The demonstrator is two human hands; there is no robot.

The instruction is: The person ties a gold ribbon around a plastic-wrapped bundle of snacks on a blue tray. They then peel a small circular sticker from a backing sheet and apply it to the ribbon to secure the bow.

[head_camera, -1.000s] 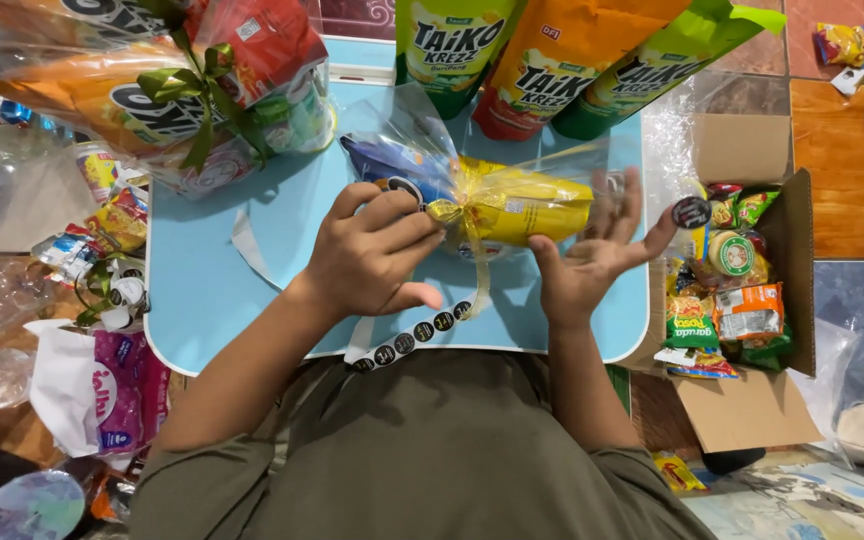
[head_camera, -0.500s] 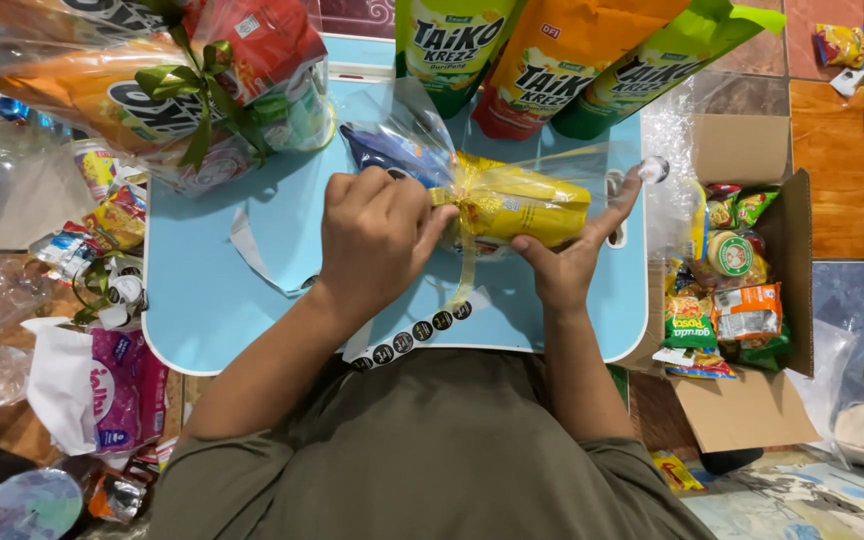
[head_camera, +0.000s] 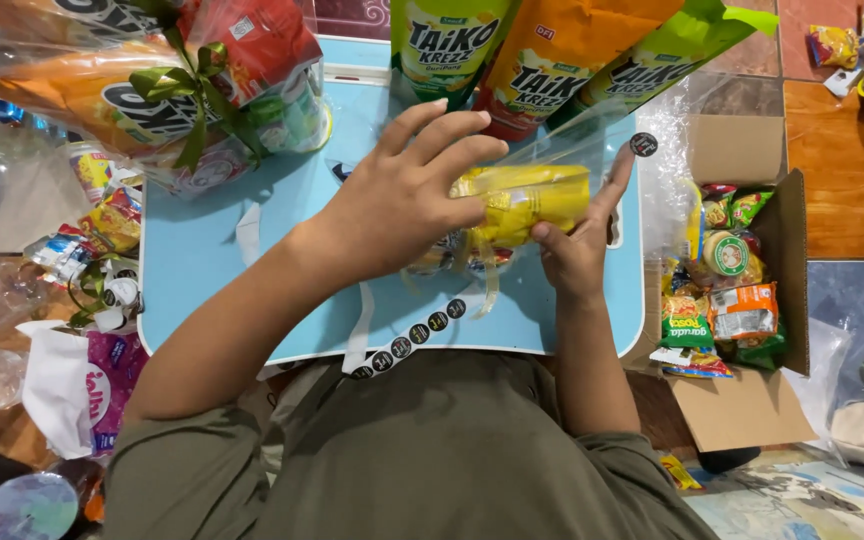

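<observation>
While both hands (head_camera: 492, 215) clamp a yellow snack bundle (head_camera: 527, 205), the light-blue tray table (head_camera: 202, 270) stands on tiled floor (head_camera: 842, 170).

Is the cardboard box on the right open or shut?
Open: the cardboard box has its flaps spread out, and snack packets show inside it.
</observation>
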